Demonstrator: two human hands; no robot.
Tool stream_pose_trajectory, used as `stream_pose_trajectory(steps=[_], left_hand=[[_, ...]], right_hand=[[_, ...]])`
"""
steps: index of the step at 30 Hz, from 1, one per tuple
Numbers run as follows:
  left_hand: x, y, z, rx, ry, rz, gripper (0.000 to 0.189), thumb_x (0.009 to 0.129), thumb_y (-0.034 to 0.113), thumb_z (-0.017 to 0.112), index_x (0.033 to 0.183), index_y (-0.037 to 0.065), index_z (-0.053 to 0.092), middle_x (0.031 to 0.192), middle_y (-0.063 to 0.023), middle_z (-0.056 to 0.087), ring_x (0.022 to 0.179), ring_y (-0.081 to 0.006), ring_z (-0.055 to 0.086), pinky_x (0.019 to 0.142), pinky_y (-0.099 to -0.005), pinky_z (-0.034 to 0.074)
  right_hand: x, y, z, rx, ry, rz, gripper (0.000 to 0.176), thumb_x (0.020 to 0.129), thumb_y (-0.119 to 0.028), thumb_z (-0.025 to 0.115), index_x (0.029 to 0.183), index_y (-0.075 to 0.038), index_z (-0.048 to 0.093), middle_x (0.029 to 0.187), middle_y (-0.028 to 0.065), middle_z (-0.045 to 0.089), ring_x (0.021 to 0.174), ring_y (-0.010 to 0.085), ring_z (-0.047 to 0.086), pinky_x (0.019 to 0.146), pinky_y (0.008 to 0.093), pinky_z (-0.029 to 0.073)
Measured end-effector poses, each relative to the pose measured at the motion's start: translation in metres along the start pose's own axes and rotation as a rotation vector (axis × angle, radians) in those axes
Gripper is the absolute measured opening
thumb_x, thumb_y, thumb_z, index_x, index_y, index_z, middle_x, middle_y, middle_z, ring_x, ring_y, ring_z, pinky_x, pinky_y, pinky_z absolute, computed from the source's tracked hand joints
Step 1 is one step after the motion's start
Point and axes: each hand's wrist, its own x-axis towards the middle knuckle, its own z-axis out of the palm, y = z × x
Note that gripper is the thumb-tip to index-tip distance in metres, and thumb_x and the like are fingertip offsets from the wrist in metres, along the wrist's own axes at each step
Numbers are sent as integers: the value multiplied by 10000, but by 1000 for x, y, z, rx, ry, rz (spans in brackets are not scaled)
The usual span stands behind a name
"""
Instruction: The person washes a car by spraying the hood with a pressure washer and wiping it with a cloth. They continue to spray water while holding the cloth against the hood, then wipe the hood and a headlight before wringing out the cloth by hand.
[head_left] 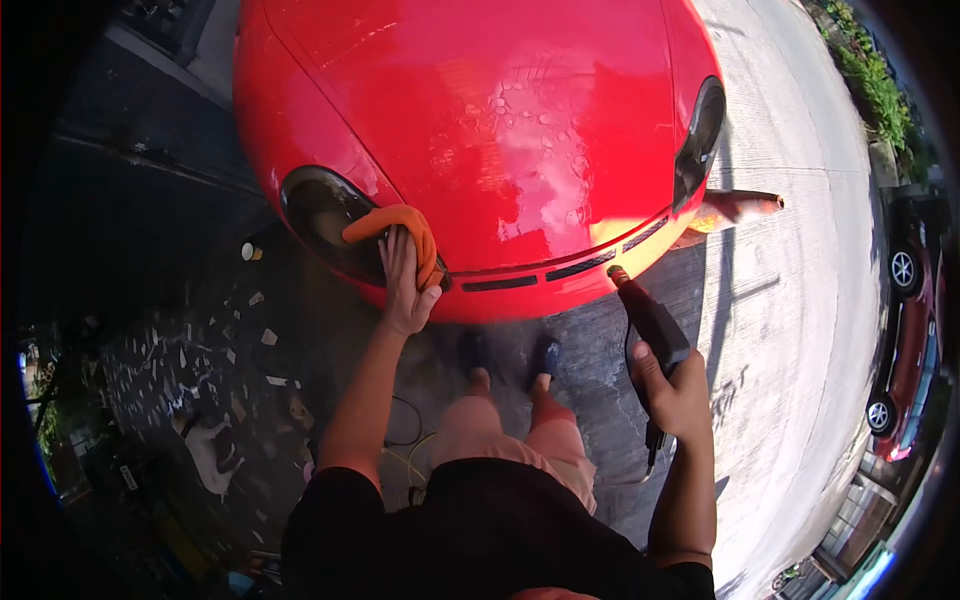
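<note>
My left hand point(402, 283) presses an orange cloth point(418, 238) against the left headlight point(325, 208) of a red car point(470, 110), its fingers lying over the fabric. My right hand point(677, 393) is wrapped round the grip of a black spray gun point(655, 325). The gun's brass-coloured tip point(618, 273) points at the front bumper, close to the dark grille slots point(580, 265). Wet patches and drops show on the hood.
Yellow and black hoses point(405, 460) lie by my feet. An orange and white object point(735, 210) stands beyond the bumper at the right. A cup point(250, 252) and pale scraps are on the dark ground. A dark red car point(910, 330) is parked far right.
</note>
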Motion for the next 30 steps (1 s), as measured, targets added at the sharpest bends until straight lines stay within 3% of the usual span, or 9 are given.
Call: stream_pose_trajectory(steps=[5, 9, 12, 15, 20, 21, 22, 26, 30], left_hand=[[103, -114, 118, 420, -432, 14, 980, 932, 774, 575, 1639, 116, 411, 1662, -222, 417, 1518, -442, 412, 1251, -714, 96], [132, -109, 226, 563, -702, -389, 834, 957, 687, 623, 1575, 140, 514, 1615, -201, 488, 1511, -425, 422, 1264, -716, 134], [85, -119, 289, 438, -538, 260, 886, 905, 706, 672, 1562, 128, 532, 1599, -219, 498, 1527, -437, 391, 1282, -693, 144], [105, -166, 315, 490, -1019, 339, 1011, 827, 769, 705, 1578, 118, 514, 1613, -228, 479, 1539, -455, 362, 1292, -664, 163], [327, -178, 179, 723, -288, 148, 935, 834, 845, 637, 1370, 82, 704, 1442, -227, 642, 1432, -459, 493, 1257, -689, 209], [372, -173, 139, 909, -462, -171, 996, 890, 873, 528, 1512, 98, 587, 1475, -236, 614, 1475, -468, 443, 1227, -758, 170], [392, -205, 116, 947, -295, -279, 1018, 917, 879, 461, 1595, 120, 468, 1542, -231, 549, 1503, -466, 403, 1211, -788, 151], [380, -261, 87, 984, -30, -373, 1036, 984, 867, 311, 1736, 173, 151, 1739, -185, 289, 1572, -442, 298, 1190, -831, 108], [273, -207, 129, 870, -214, -27, 1027, 980, 806, 422, 1688, 69, 315, 1791, -203, 118, 1651, -442, 79, 1203, -817, 74]], right_hand=[[-18, 76, -1, 83, 43, 174, 434, 989, -351, 750, 1174, 35, 678, 813, 86, 675, 769, 156, 624, 712, 359, 509], [-8, 116, 3, 132, 51, 265, 453, 984, -361, 754, 1201, 29, 678, 861, 85, 690, 821, 158, 631, 752, 355, 516], [11, 127, 2, 246, 59, 225, 503, 986, -385, 763, 1250, 32, 669, 893, 60, 697, 840, 147, 630, 768, 337, 515], [35, 119, -2, 364, 74, 251, 500, 986, -400, 767, 1217, 34, 676, 882, 47, 697, 833, 135, 630, 759, 323, 511], [67, 103, -8, 340, 54, 230, 420, 986, -405, 766, 1062, 1, 693, 823, 43, 682, 750, 121, 622, 701, 298, 497], [74, 93, -6, 323, 62, 187, 421, 986, -407, 767, 1054, 2, 693, 820, 46, 681, 739, 125, 621, 693, 298, 495], [81, 84, -2, 307, 70, 144, 423, 985, -409, 768, 1047, 3, 693, 817, 50, 680, 727, 129, 620, 685, 297, 494], [101, 23, 16, 217, 11, 66, 613, 922, -484, 818, 1200, 40, 663, 802, 75, 711, 698, 193, 710, 654, 325, 535], [123, -63, 21, 81, -70, -88, 715, 885, -499, 847, 1290, 51, 634, 809, 102, 725, 720, 244, 752, 674, 346, 566]])
